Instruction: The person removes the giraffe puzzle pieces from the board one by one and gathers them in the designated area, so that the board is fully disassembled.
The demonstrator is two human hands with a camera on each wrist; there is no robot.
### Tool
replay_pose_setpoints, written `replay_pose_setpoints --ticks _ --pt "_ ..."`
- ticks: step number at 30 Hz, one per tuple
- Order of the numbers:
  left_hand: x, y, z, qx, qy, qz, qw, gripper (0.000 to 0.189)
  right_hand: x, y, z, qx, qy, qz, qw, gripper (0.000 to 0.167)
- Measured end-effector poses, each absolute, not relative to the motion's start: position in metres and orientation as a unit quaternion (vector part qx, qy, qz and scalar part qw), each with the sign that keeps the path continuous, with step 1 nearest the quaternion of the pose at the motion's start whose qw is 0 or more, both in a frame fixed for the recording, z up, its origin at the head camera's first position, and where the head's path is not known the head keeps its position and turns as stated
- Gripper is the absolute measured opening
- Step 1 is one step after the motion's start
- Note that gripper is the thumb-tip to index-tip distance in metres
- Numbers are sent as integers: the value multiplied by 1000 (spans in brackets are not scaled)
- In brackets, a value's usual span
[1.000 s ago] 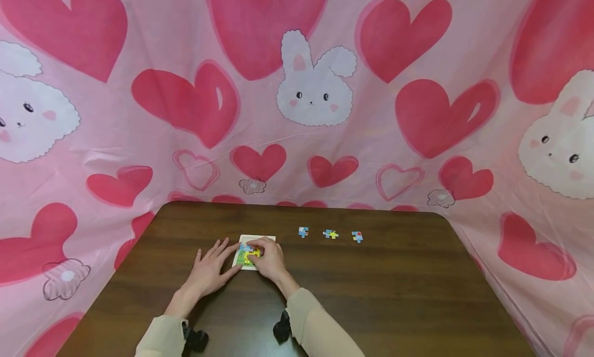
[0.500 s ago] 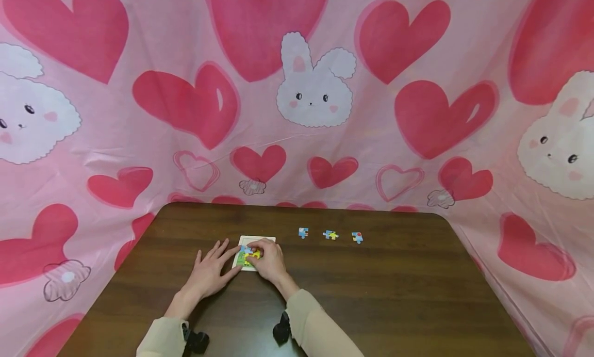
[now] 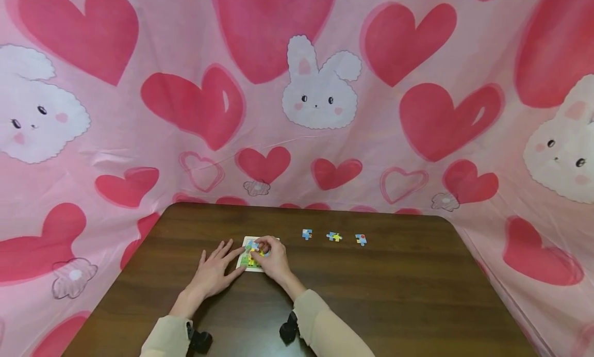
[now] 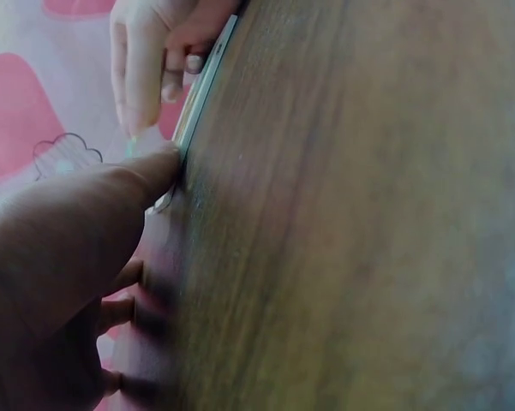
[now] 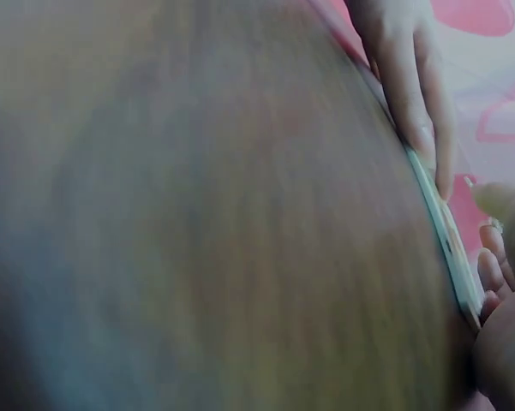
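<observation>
- 3 loose pieces (image 3: 334,237) lying in a row on the desk (image 3: 394,295), to the right of the frame, with gaps between.
- Leftmost piece (image 3: 307,234) mostly blue; middle, blue with yellow; rightmost piece (image 3: 361,239) blue with a red dot.
- Pale frame (image 3: 250,238) flat on the desk, left of centre and toward the far edge, between the 2 hands.
- Inside the frame, a puzzle (image 3: 246,261) in green, yellow and blue, partly covered by fingers; hard to tell how many pieces in place.
- Left hand (image 3: 213,274) spread wide, gripping nothing; thumb touching the frame at the near left corner, index finger at the left side, other fingers fanned out to the left.
- Right hand (image 3: 276,261) narrowed over the right part of the frame, thumb and fingertips pinching a small piece (image 4: 132,147), seen in the left wrist view only as a pale greenish sliver; shape impossible to make out.
- Pale sleeves (image 3: 334,321) on the arms, with a black device (image 3: 201,341) at the left wrist and another (image 3: 289,330) at the right.
- Behind the desk, a pink backdrop (image 3: 260,117) printed with red hearts and white rabbit heads.
</observation>
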State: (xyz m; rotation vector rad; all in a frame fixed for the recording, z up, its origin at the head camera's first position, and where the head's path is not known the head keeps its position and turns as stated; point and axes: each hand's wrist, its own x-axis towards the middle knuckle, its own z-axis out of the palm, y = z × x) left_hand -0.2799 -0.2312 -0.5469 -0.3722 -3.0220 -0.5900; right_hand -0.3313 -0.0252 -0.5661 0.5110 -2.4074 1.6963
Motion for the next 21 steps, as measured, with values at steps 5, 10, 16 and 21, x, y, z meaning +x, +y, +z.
replay_pose_setpoints --ticks 5,10,16,21 --pt "-282 -228 -546 -120 -973 -195 14 60 -336 -10 -553 174 -784 593 61 25" --pt "-284 -227 -546 -117 -973 -200 8 62 -342 11 -532 205 -745 635 6 25" --pt "-285 -228 -546 -111 -972 -206 7 62 -348 36 -514 202 -729 653 -43 28" --pt "-284 -230 -548 -106 -972 -210 1 62 -351 54 -507 191 -724 660 -64 30"
